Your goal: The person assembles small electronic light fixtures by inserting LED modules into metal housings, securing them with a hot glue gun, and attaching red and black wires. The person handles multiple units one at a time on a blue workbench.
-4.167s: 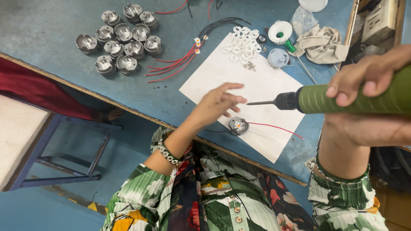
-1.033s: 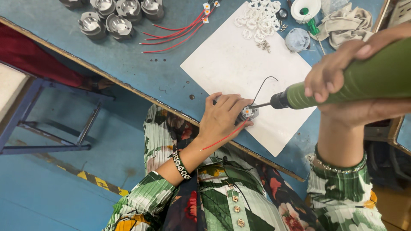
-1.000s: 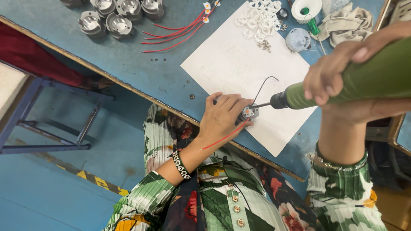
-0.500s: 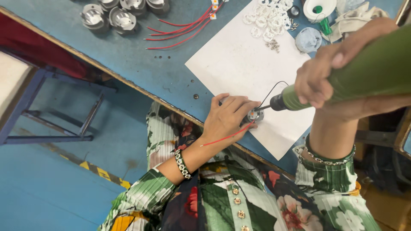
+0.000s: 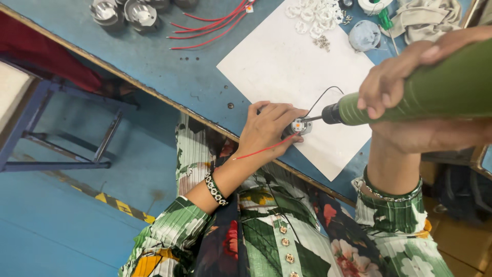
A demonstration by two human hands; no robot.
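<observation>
A small round silver metal part with a pale orange centre is pinned on the white sheet of paper, near the front edge of the blue tabletop. It is gripped by the left hand, whose fingers are closed around its left side, so that only its right half is seen. A thin red wire runs from the part out past the table's edge, and a thin black wire arcs up from it over the paper. The green cylindrical power screwdriver is clasped fully by the right hand, the fingers wrapped over its barrel, and its dark chuck and slim bit are laid against the part's right side.

For this driving step to go well, the bit would best be kept in line with the fastener, which is too small to be made out, and pressure would be applied straight along the tool. The part should be held flat against the paper so that it cannot spin, and both wires should be kept clear of the bit.

At the back edge of the tabletop, a cluster of white plastic rings, a bundle of red wires, several silver metal cups and a crumpled beige cloth are laid out.
</observation>
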